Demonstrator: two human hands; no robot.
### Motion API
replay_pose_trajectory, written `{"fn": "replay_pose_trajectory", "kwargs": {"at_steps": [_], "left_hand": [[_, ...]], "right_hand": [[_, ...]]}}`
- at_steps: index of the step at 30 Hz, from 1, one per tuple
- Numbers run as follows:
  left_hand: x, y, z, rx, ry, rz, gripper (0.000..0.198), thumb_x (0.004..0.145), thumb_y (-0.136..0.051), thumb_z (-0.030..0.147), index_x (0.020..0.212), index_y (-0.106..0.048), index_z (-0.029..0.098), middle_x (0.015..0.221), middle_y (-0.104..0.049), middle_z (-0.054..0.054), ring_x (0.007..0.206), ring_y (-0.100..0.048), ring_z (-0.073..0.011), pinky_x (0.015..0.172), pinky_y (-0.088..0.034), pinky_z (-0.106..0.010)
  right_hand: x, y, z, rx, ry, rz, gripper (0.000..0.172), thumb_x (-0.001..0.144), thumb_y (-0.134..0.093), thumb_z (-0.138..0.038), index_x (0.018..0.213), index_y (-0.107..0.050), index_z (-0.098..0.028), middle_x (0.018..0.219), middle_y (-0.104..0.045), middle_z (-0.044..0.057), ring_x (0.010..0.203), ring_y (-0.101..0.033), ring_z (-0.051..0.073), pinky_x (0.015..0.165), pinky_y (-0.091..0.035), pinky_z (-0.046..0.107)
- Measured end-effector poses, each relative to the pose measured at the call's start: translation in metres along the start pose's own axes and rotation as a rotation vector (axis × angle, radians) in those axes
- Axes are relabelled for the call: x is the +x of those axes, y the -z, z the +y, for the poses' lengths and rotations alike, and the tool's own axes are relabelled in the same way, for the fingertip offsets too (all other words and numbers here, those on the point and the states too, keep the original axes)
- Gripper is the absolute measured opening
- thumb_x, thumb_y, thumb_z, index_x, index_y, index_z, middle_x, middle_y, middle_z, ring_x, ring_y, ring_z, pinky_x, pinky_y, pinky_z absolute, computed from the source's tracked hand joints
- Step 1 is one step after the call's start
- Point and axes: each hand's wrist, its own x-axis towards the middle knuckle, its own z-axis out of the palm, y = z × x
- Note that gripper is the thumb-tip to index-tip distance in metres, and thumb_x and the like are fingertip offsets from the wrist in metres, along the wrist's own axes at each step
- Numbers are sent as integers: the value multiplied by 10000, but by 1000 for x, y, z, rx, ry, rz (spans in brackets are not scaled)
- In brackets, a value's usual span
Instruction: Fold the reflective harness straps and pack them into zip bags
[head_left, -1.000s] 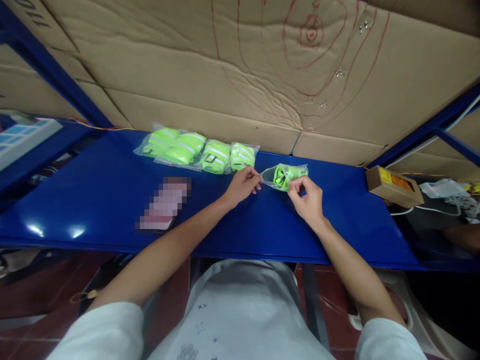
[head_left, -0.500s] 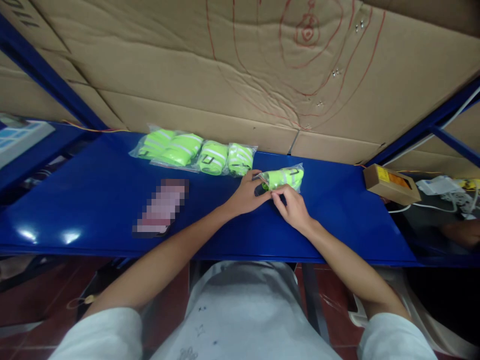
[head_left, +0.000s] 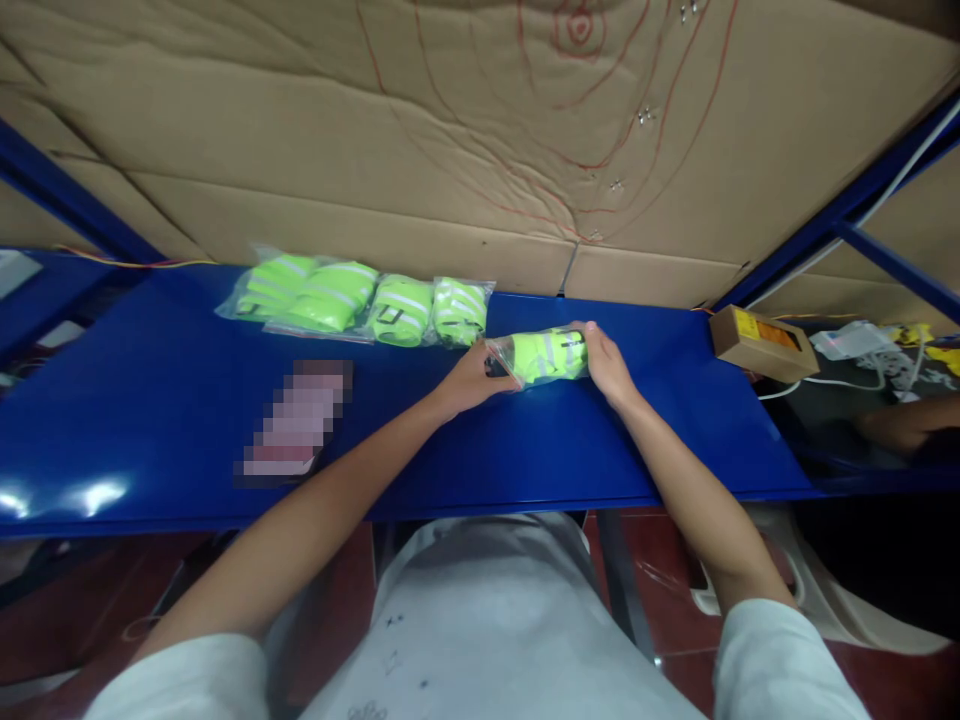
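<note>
A clear plastic bag with a rolled neon yellow-green reflective vest or strap (head_left: 551,356) in it lies level between my hands, just above or on the blue table; its kind is hard to make out. My left hand (head_left: 466,384) pinches the bag's left end, thumb below and fingers above, around a dark gap at its mouth. Cupped round the right end is my right hand (head_left: 606,362), its fingers partly hidden behind the bag. Grey reflective bands and a dark buckle-like piece show through the plastic.
Several similar neon bags (head_left: 334,297) lie in a row along the cardboard wall (head_left: 300,150). A blurred-out phone-like object (head_left: 292,425) rests on the blue table (head_left: 420,470). On the right stand a small cardboard box (head_left: 761,345), cables, and another person's arm (head_left: 907,422).
My right hand has moved from the bag's left end to its right end. The bag now lies straighter, with my left hand still at its mouth. The view has shifted slightly.
</note>
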Motion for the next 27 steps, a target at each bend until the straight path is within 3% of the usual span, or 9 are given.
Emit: {"fn": "replay_pose_trajectory", "kwargs": {"at_steps": [2, 4, 10, 15, 20, 24, 27], "left_hand": [[1, 1, 1, -33, 17, -24, 599, 610, -889, 288, 1171, -711, 179, 985, -735, -52, 884, -666, -210, 812, -539, -313], [2, 4, 1, -70, 44, -34, 553, 639, -871, 309, 1151, -719, 164, 946, -746, -53, 849, -673, -201, 777, -535, -301], [3, 20, 6, -176, 123, -90, 506, 667, -875, 441, 1064, -762, 148, 969, -761, -91, 884, -694, -215, 792, -547, -317], [-2, 19, 10, -212, 172, -263, 577, 589, -956, 393, 1069, -759, 143, 1009, -769, -104, 944, -708, -248, 831, -553, -330], [-4, 7, 8, -234, 126, -118, 539, 611, -951, 379, 1073, -774, 167, 1044, -769, -93, 1047, -701, -272, 929, -549, -365], [-1, 12, 16, -255, 78, 23, 519, 602, -947, 377, 1054, -789, 174, 1113, -754, -94, 1098, -681, -283, 948, -541, -380], [0, 18, 23, -290, 55, 93, 502, 603, -941, 360, 1044, -787, 175, 1119, -755, -79, 1084, -679, -259, 943, -531, -357]], "right_hand": [[-3, -5, 1, 26, -73, -121, 694, 982, -326, -746, 917, -721, -179, 919, -747, 79, 879, -684, 211, 849, -535, 344], [-9, -9, -4, 30, -88, -131, 726, 962, -322, -778, 788, -694, -179, 795, -722, 58, 780, -661, 198, 746, -513, 307], [-19, -12, -20, 70, -133, -83, 746, 898, -380, -841, 619, -606, -187, 598, -634, 38, 583, -568, 159, 542, -395, 267], [-27, -13, -26, 95, -125, -96, 736, 902, -368, -845, 589, -544, -203, 543, -563, 18, 535, -512, 142, 511, -366, 266], [-28, -12, -31, 32, -47, -40, 713, 929, -341, -817, 559, -433, -216, 545, -516, 10, 525, -453, 130, 517, -332, 277], [-14, -4, -30, -44, -9, 115, 695, 944, -332, -795, 541, -367, -229, 529, -496, 13, 526, -456, 140, 528, -326, 290], [-6, 3, -27, -52, 24, 184, 700, 960, -332, -773, 529, -421, -228, 533, -536, 25, 532, -512, 155, 549, -378, 295]]}}
